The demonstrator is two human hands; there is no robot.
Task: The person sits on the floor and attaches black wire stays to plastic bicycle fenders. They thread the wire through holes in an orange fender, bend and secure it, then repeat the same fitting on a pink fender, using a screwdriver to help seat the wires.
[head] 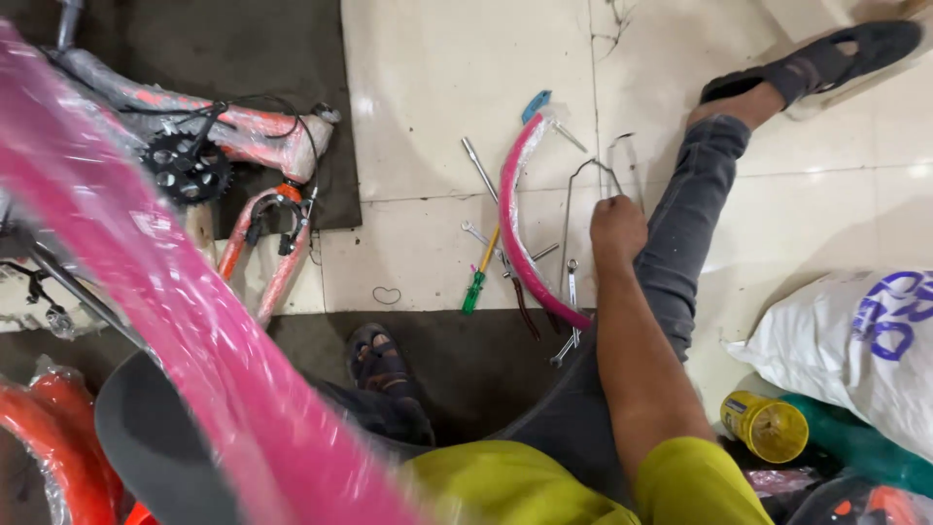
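White woven sack with blue print lies at the right edge; it's the landmark here. Yellow cylindrical container lies on its side just below-left of the sack, open round end facing the camera. Green plastic wrapping sits under the sack's lower edge, right of the container.

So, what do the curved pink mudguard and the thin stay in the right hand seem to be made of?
Pink mudguard: glossy painted metal or plastic, unclear, under shiny clear wrap. Stay at the right hand: bare grey metal wire, thin and bent.
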